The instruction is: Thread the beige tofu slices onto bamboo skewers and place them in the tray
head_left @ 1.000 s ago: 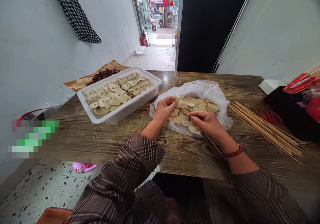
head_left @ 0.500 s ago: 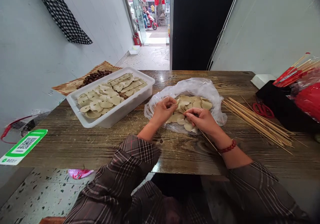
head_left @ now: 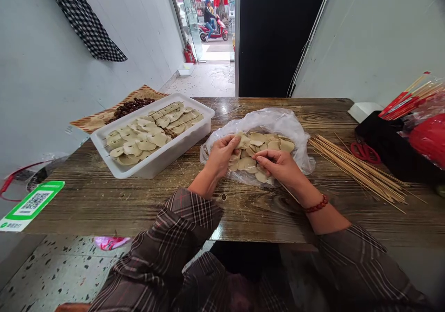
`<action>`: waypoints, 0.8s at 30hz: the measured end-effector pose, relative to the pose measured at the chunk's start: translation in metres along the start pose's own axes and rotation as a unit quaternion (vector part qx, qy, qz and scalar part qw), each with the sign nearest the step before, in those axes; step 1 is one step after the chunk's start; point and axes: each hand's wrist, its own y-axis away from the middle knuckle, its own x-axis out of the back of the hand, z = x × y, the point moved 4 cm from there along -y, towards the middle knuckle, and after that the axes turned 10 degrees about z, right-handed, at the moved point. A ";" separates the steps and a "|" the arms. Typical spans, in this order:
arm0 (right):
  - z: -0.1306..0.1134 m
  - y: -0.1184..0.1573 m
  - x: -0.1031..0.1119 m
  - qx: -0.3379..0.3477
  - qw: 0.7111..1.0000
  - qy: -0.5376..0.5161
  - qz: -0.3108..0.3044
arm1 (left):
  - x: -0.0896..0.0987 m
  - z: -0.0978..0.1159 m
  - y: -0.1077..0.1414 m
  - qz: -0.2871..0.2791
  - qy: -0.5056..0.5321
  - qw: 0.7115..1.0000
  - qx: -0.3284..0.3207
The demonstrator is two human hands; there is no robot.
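Observation:
My left hand [head_left: 218, 159] pinches a thin, pale round slice [head_left: 242, 140] between thumb and fingers, at the left side of an open clear plastic bag [head_left: 274, 116]. Inside the bag lies a heap of similar pale slices [head_left: 269, 139], over which both hands reach. My right hand [head_left: 281, 164] is closed on a thin bamboo skewer [head_left: 289, 191], whose rear end runs back under the wrist. Its tip points left towards the slice. To the left, a white plastic tub [head_left: 153, 169] holds several rows of skewered slices [head_left: 146, 138].
Loose bamboo skewers [head_left: 361, 173] lie right of the bag, near red scissors [head_left: 365, 152] and a black box [head_left: 378, 140]. Dark red dried fruit [head_left: 134, 107] sits on brown paper [head_left: 93, 123] behind the tub. A QR-code card [head_left: 33, 205] is at the left edge.
My left hand has turned and shifted slightly left, and the pale slice now shows at its fingertips. My right hand stays almost in place with the skewer. Outside, a scooter rider has moved right.

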 end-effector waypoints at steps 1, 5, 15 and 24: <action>-0.001 0.000 0.000 0.001 1.000 0.006 0.006 | 0.003 0.001 -0.002 0.016 0.004 1.000 -0.008; -0.004 0.001 0.000 0.024 0.999 0.038 0.030 | 0.007 0.002 -0.006 0.033 -0.002 0.999 -0.032; -0.006 -0.005 0.005 0.080 0.993 0.031 0.083 | -0.017 -0.003 0.013 -0.067 -0.086 0.994 -0.025; -0.008 -0.020 0.050 0.039 0.954 -0.156 0.255 | -0.012 0.000 0.001 -0.032 -0.295 0.930 -0.217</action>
